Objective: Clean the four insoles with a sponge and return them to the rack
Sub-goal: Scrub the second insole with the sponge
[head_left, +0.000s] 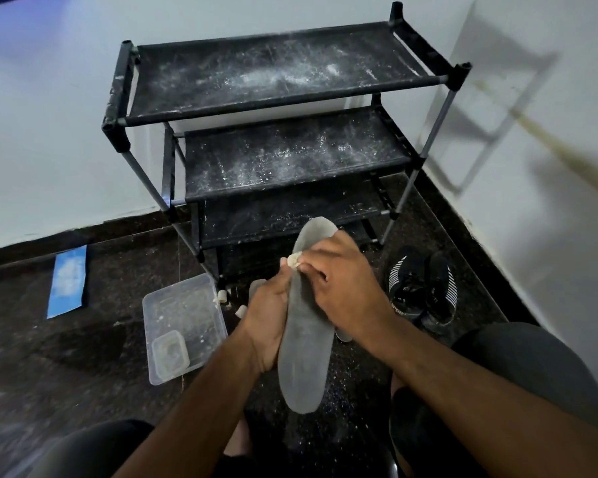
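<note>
Down near the floor, a person is sitting in a corner where two pale walls (49, 150) are meeting, with a dark speckled floor (101, 339) spreading out below. Their left hand (268, 315) is gripping a grey insole (304, 360) from the side and holding it in the air in front of the knees, its toe end pointing toward the rack (277, 108). Their right hand (339, 284) is lying across the upper part of the insole, its fingers curling around a small pale sponge (295, 259) and pressing it against the insole's left edge.

The black rack is standing against the wall, its fabric shelves showing white dust and streaks. A clear plastic tray (183, 326) is sitting on the floor to the left of the hands, with a smaller clear container (170, 353) resting inside its near corner. A blue strip (68, 281) is lying on the floor further left, close to the wall. A pair of black shoes (422, 288) with white stripes is sitting to the right of the hands. Parts of other grey insoles (344, 335) are peeking out on the floor behind the hands, mostly hidden.
</note>
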